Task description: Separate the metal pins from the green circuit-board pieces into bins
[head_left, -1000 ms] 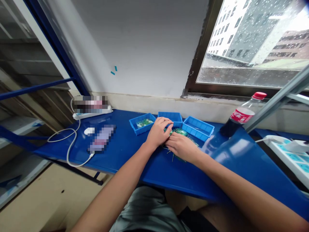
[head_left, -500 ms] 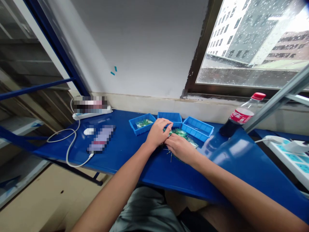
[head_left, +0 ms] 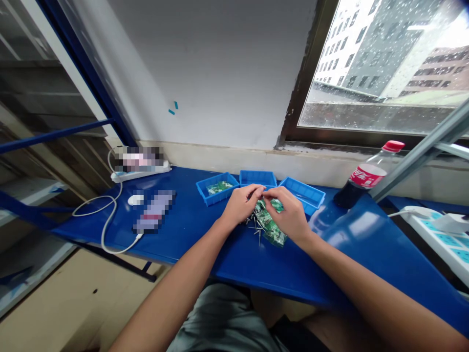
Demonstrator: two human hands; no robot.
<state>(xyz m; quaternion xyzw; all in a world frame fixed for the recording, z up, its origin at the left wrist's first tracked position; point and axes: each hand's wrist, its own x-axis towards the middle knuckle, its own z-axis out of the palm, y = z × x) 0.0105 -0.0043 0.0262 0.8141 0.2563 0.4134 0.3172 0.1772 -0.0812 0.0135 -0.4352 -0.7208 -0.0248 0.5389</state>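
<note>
My left hand [head_left: 240, 204] and my right hand [head_left: 289, 212] meet fingertip to fingertip above a heap of small parts. Both are closed in a pinch; whatever lies between the fingers is too small to make out. Beneath my right hand is a pile of green circuit boards [head_left: 274, 232], some seemingly in clear wrapping. Thin metal pins or screws [head_left: 256, 226] lie loose at its left side. Behind the hands stand a left blue tray [head_left: 210, 199] with green boards in it, a middle blue tray [head_left: 257, 177], and a right blue tray [head_left: 315, 199], partly covered by my right hand.
A cola bottle [head_left: 368, 175] stands at the back right, near a grey metal bar [head_left: 421, 146]. Left on the blue table [head_left: 198, 230] are a blurred phone [head_left: 156, 210], its white cable [head_left: 106, 230] and a round white object [head_left: 136, 200]. A power strip [head_left: 445, 234] is at right.
My right hand has risen from the pile and moved right and up to a pinch against my left fingertips, uncovering boards and metal pins. My left hand has shifted slightly down and right.
</note>
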